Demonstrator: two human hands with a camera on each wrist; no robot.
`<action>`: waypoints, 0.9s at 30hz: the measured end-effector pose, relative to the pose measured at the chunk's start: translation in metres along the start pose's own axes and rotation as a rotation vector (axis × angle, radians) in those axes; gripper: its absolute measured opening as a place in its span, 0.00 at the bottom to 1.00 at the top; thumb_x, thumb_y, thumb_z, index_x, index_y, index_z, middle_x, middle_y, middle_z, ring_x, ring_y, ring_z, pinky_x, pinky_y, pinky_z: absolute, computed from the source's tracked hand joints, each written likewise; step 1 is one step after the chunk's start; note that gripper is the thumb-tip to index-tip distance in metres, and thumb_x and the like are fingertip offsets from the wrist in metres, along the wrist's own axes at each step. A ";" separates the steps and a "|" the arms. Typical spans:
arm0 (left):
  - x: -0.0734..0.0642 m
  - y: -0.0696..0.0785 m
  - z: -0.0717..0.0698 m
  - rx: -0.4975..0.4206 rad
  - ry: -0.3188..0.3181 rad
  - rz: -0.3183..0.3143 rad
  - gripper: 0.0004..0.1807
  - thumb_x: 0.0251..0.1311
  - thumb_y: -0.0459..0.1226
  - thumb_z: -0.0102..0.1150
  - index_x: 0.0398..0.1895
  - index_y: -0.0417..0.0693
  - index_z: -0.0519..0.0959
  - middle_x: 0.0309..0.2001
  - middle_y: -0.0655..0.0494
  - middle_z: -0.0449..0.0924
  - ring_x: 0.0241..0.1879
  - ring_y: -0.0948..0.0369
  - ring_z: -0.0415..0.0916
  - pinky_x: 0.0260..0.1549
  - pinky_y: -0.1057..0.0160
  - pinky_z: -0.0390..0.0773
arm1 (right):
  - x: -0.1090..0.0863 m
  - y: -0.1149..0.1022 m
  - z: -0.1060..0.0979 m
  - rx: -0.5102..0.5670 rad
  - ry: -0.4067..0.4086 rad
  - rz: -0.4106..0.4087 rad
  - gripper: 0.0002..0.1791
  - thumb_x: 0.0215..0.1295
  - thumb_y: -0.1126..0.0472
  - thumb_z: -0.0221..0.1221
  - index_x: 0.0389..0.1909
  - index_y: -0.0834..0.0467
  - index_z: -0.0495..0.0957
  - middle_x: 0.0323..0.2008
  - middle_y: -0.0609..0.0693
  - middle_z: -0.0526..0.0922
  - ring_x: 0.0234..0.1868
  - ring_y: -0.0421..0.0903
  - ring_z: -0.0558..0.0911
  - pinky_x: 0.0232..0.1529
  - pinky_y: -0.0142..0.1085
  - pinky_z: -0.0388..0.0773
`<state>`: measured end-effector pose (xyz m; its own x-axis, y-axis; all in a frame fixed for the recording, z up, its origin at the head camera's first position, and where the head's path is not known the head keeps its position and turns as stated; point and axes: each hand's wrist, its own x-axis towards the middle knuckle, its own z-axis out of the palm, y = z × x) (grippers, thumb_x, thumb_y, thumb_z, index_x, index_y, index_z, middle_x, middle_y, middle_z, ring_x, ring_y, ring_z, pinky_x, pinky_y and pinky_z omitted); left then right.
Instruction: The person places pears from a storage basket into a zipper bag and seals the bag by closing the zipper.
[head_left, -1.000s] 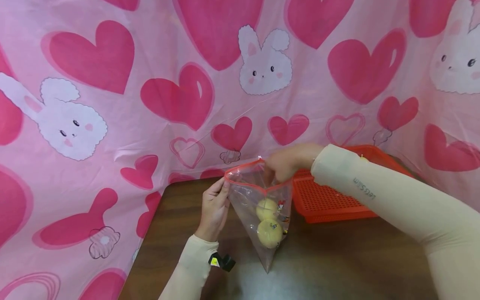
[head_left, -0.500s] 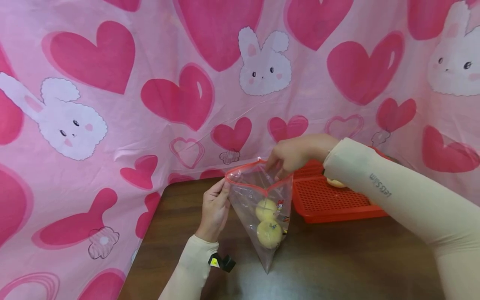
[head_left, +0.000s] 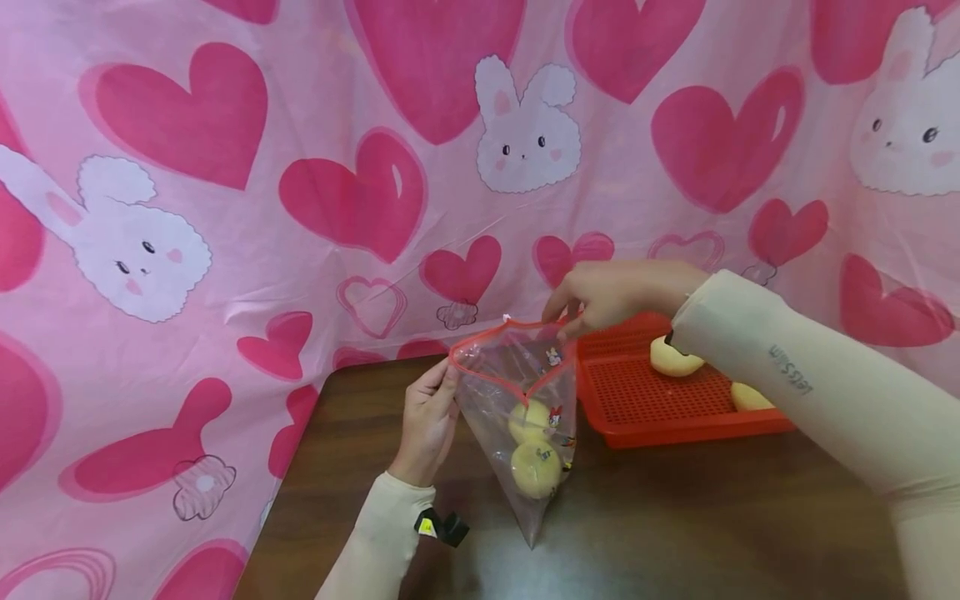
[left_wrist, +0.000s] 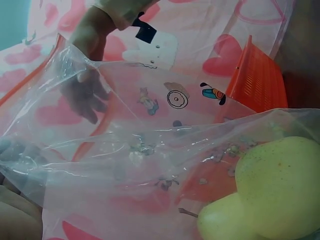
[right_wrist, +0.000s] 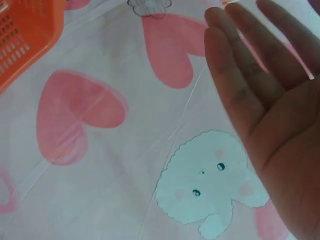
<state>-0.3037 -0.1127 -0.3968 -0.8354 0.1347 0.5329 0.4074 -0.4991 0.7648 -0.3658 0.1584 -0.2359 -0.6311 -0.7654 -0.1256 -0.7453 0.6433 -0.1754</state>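
Pinching with left hand (head_left: 429, 421), slanting left forearm (head_left: 381, 529) upward, bending right arm (head_left: 825, 408), angling right hand (head_left: 609, 292) downward, with fingers (right_wrist: 225, 70) loosely extended.

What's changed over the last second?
Right hand moved up and right, from inside the bag to its mouth; more of the tray and the tray fruits now shows. Unchanged: left hand pinching the bag, two bagged fruits.

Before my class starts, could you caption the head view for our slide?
Left grip holding an open clear bag of two yellow fruits, right grip at its top, red basket nearby.
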 end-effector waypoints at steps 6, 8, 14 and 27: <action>0.000 -0.002 -0.001 -0.023 0.010 0.001 0.21 0.72 0.31 0.47 0.63 0.27 0.68 0.57 0.44 0.78 0.61 0.51 0.71 0.64 0.54 0.64 | -0.004 0.011 0.005 -0.018 -0.032 0.022 0.20 0.63 0.54 0.63 0.56 0.52 0.81 0.49 0.46 0.84 0.42 0.45 0.83 0.48 0.48 0.78; -0.001 -0.002 -0.001 -0.030 0.008 0.001 0.20 0.72 0.31 0.47 0.63 0.27 0.68 0.57 0.44 0.78 0.61 0.51 0.71 0.64 0.54 0.64 | -0.006 0.016 0.008 -0.017 -0.038 0.026 0.20 0.63 0.54 0.63 0.56 0.51 0.81 0.49 0.46 0.83 0.43 0.45 0.83 0.50 0.49 0.77; 0.001 -0.003 -0.001 -0.046 -0.022 -0.010 0.19 0.72 0.31 0.47 0.63 0.31 0.71 0.58 0.43 0.77 0.61 0.51 0.71 0.63 0.54 0.64 | -0.016 0.029 0.012 0.054 -0.030 0.028 0.20 0.64 0.57 0.63 0.57 0.55 0.80 0.52 0.49 0.83 0.48 0.51 0.83 0.54 0.51 0.75; 0.001 -0.003 0.000 -0.056 -0.020 0.005 0.20 0.72 0.32 0.48 0.62 0.27 0.69 0.57 0.44 0.78 0.61 0.51 0.71 0.64 0.54 0.63 | -0.035 0.051 0.020 0.057 -0.021 0.083 0.22 0.62 0.54 0.65 0.53 0.62 0.80 0.49 0.54 0.83 0.52 0.55 0.80 0.54 0.53 0.75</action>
<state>-0.3058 -0.1113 -0.3990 -0.8256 0.1493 0.5442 0.3896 -0.5470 0.7410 -0.3772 0.2174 -0.2600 -0.6849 -0.7104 -0.1618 -0.6772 0.7026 -0.2184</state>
